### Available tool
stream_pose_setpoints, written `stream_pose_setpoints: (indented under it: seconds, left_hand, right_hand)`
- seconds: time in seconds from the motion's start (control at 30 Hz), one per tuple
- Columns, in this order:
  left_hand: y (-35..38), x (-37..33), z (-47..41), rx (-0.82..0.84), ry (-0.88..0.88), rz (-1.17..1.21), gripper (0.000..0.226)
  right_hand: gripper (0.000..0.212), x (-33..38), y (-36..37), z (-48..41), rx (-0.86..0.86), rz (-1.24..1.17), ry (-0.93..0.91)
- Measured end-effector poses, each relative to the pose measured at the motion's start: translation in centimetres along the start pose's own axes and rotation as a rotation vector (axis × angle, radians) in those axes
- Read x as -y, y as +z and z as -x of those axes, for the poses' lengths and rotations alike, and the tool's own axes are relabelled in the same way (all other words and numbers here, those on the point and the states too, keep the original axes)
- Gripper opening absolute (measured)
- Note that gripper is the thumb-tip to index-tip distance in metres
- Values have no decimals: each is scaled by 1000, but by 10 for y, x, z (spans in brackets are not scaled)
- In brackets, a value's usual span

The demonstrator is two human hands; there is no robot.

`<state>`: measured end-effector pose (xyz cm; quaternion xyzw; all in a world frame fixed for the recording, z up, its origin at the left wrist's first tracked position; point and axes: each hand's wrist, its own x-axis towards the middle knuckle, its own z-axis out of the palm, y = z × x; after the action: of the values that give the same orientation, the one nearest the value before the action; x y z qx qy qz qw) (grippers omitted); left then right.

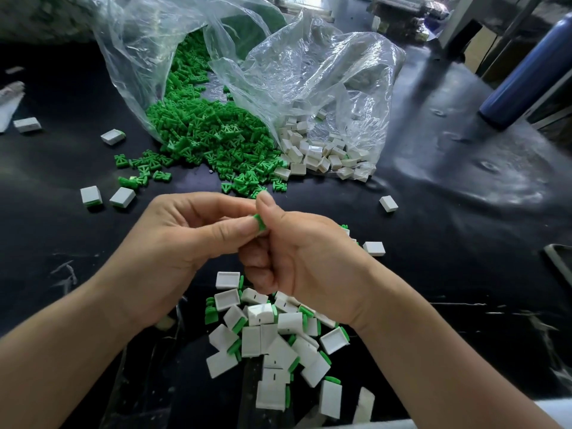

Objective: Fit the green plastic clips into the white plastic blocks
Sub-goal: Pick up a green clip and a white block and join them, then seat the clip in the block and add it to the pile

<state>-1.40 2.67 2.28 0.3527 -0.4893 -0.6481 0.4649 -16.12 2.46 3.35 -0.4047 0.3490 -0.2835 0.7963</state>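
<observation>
My left hand (pixel 185 239) and my right hand (pixel 297 258) meet at the middle of the view, fingertips together. Between them shows a green plastic clip (pixel 259 223), pinched by both thumbs and forefingers; any white block under it is hidden by my fingers. A heap of loose green clips (pixel 210 134) spills from a clear plastic bag (pixel 148 41) at the back. Beside it a second clear bag (pixel 325 72) holds white plastic blocks (pixel 312 153). Below my hands lies a pile of white blocks with green clips fitted (pixel 278 339).
The table is covered with black sheeting (pixel 433 212). Single white blocks lie scattered at the left (pixel 91 196) and the right (pixel 388 203). A dark blue bottle (pixel 523 72) leans at the back right. A dark tray edge (pixel 557 261) shows at the right border.
</observation>
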Motion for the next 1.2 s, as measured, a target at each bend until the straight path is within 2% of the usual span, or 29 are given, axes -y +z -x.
stream_pose_setpoints:
  seconds: [0.1, 0.17, 0.33, 0.5, 0.67, 0.87, 0.97, 1.1, 1.2]
  left_hand:
    - [-2, -2, 1, 15, -17, 33, 50]
    - [-2, -3, 0, 3, -26, 37, 53]
    - [0, -2, -2, -57, -71, 17, 29]
    - [-1, -3, -2, -57, -87, 28, 45]
    - [-2, -3, -2, -65, -75, 1, 32]
    - [-1, -1, -2, -71, -85, -51, 28]
    - [-2, 0, -1, -43, -84, -58, 36]
    - [-2, -1, 1, -24, -35, -136, 27]
    - [-2, -2, 1, -26, -5, -148, 26]
  right_hand:
    - [35, 2, 1, 0, -32, -13, -27]
    - [32, 2, 0, 0, -50, 18, -42]
    - [41, -1, -2, -1, -34, 113, -35]
    - [40, -2, -4, 0, -68, 247, -79]
    - [43, -2, -3, 0, -110, 340, -101]
    - [37, -2, -1, 2, -142, 491, -92]
    - [28, 0, -4, 3, -103, 425, -57]
    - [18, 4, -9, 4, -3, 261, -33]
    - [20, 0, -8, 2, -20, 236, -74]
